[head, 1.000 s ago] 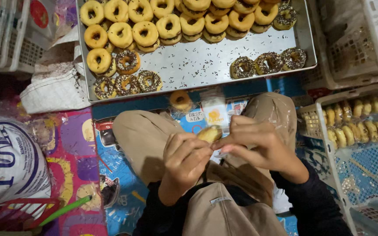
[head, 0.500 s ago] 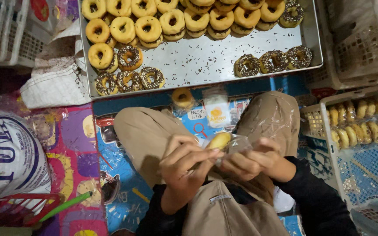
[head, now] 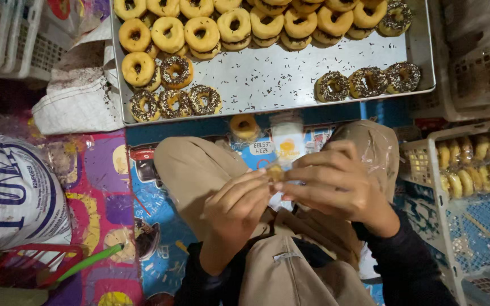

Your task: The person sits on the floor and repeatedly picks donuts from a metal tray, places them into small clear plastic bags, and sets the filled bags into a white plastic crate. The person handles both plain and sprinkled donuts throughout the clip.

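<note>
A small golden doughnut [head: 274, 171] is pinched between the fingertips of the left hand [head: 235, 211] and the right hand [head: 336, 182], above the lap, with a clear plastic wrapper [head: 283, 195] gathered under the right fingers. The fingers of both hands are pressed close together around it, and most of the doughnut is hidden by them. A tight pinch could crush the soft pastry, or the thin film could be torn; a loosened hold could let it drop onto the patterned mat [head: 114, 187]. Another wrapped doughnut [head: 244, 127] lies just before the knees and could be knocked. Loose sprinkles on the metal tray [head: 290, 73] could be carried onto the wrapping.
</note>
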